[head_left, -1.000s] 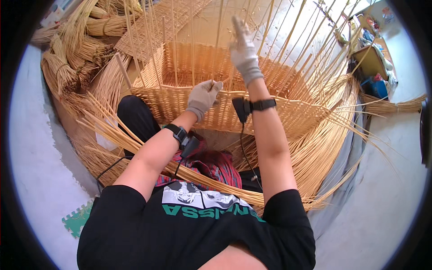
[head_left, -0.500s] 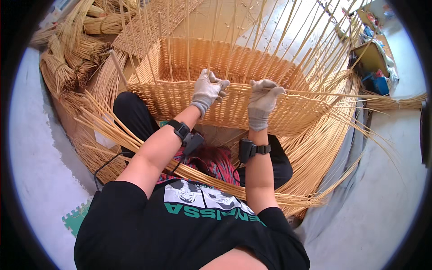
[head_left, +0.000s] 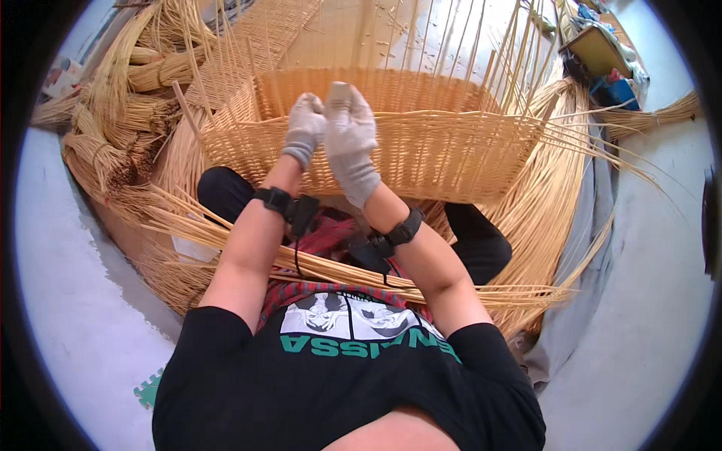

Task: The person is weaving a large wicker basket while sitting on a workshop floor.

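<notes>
A large half-woven wicker basket [head_left: 444,154] stands across my bent legs, with tall bare stakes [head_left: 469,41] rising from its rim. My left hand [head_left: 304,128], in a pale knit glove, is closed at the middle of the near rim. Just right of it, my right hand [head_left: 348,139], gloved alike, is raised over the same rim with its fingers folded together. Slightly blurred, the fingers hide what they grip. A long bundle of willow rods [head_left: 526,295] lies across my lap below the basket, under my forearms.
Tied bundles of rods [head_left: 113,113] and a woven mat [head_left: 263,34] lie at upper left. Loose rods [head_left: 556,210] spread along the right. A dark open box [head_left: 598,56] and a blue object [head_left: 618,92] sit at upper right, and a green foam mat piece [head_left: 149,391] at lower left.
My right hand came down from high up to the right part of the rim, then moved left beside my left hand. My left hand moved slightly up and left.
</notes>
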Action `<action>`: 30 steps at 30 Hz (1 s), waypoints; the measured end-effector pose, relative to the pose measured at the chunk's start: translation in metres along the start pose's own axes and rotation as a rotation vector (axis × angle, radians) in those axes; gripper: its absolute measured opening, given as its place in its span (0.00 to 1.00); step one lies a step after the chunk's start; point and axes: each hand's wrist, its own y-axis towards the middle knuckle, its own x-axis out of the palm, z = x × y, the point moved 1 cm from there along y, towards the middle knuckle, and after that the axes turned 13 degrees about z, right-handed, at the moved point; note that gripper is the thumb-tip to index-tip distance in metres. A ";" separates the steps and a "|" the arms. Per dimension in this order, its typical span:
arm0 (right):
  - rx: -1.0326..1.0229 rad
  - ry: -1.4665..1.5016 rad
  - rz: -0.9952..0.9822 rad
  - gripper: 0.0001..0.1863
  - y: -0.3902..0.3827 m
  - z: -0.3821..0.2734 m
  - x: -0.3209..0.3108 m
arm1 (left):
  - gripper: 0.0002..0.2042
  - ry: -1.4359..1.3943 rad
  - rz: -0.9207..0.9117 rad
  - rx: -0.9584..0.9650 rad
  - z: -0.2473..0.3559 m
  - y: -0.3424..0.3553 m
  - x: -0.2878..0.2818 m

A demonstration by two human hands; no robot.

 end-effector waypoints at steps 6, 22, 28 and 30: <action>0.205 0.285 -0.078 0.12 0.002 0.011 0.021 | 0.15 0.874 0.046 0.329 0.073 -0.008 -0.039; -0.063 -0.379 0.132 0.11 0.071 -0.064 -0.118 | 0.20 1.259 -0.289 -0.090 0.025 -0.058 0.030; -0.833 -1.274 -0.443 0.44 0.124 -0.037 0.023 | 0.19 1.300 -0.256 0.034 0.025 -0.060 0.028; -0.887 -1.181 -0.382 0.49 0.133 -0.030 0.030 | 0.18 1.313 -0.268 0.080 0.025 -0.061 0.026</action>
